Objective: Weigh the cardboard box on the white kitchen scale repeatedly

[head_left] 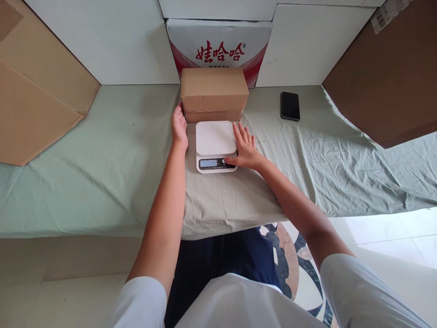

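So your kitchen scale [216, 139] is sitting flat on the cloth [221, 205], right in front of the small cardboard box [214, 102]. It's smooth white plastic with a squarish, round-cornered plate, and below that a dark glossy strip with a pale rectangular display [208, 163].

Your right hand [246, 148] is loose and spread, fingers fanned along the scale's right edge, thumb over by the round button on the strip. Can't tell if you're actually pressing it. Your left hand [179, 126] is up against the box's lower left side, fingers partly tucked out of sight, so I can't say whether you've got a grip on it.

The box is plain matte brown, a stubby block with a seam running low across its front. Behind it you've got a shiny printed carton [221, 29], silver-grey and red with red lettering. The cloth is thin, pale green and pretty wrinkled on the right, where your flat black phone [290, 106] lies. Big brown cardboard sheets [385, 77] stand at both sides.
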Demonstrator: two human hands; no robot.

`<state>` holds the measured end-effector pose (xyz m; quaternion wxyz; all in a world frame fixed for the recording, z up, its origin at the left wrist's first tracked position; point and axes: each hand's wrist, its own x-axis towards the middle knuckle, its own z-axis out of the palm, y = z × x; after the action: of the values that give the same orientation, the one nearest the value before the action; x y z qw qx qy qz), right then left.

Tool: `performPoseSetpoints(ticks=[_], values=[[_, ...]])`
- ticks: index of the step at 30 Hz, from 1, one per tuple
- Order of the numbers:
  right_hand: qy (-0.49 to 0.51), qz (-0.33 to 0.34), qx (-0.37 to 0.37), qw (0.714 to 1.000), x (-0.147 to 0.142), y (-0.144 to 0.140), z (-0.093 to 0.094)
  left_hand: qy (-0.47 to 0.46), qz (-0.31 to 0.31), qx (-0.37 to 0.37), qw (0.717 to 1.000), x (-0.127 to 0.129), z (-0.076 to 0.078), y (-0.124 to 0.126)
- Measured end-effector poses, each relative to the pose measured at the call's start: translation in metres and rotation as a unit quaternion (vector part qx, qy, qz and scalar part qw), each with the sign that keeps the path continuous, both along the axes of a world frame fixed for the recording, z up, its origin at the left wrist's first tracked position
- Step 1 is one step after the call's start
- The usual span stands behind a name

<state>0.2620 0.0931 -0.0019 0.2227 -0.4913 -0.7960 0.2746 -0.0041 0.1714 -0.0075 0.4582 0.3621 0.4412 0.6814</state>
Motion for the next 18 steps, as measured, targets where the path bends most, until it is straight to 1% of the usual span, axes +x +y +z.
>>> performPoseSetpoints(ticks=[3,6,10,13,15,17,18], values=[[0.058,0.000,0.006,0.998,0.006,0.004,0.001,0.009,0.000,0.000,1.000,0.000,-0.001,0.001],[0.164,-0.024,-0.003,0.986,0.016,0.016,-0.001,0.008,0.001,-0.007,1.000,0.001,-0.001,0.001],[0.274,-0.078,-0.082,0.955,0.023,0.041,-0.002,-0.004,0.000,0.000,1.000,0.006,0.002,-0.002],[0.348,-0.117,-0.139,0.920,0.019,0.065,0.002,-0.010,-0.003,0.005,1.000,0.009,0.005,-0.006],[0.386,-0.145,-0.167,0.896,0.013,0.087,0.002,-0.015,0.000,-0.004,1.000,0.011,0.007,-0.007],[0.402,-0.165,-0.163,0.886,0.007,0.113,0.000,-0.017,0.006,-0.018,1.000,0.011,0.009,-0.007],[0.408,-0.165,-0.139,0.887,0.004,0.126,-0.004,-0.016,0.009,-0.021,1.000,0.011,0.009,-0.006]])
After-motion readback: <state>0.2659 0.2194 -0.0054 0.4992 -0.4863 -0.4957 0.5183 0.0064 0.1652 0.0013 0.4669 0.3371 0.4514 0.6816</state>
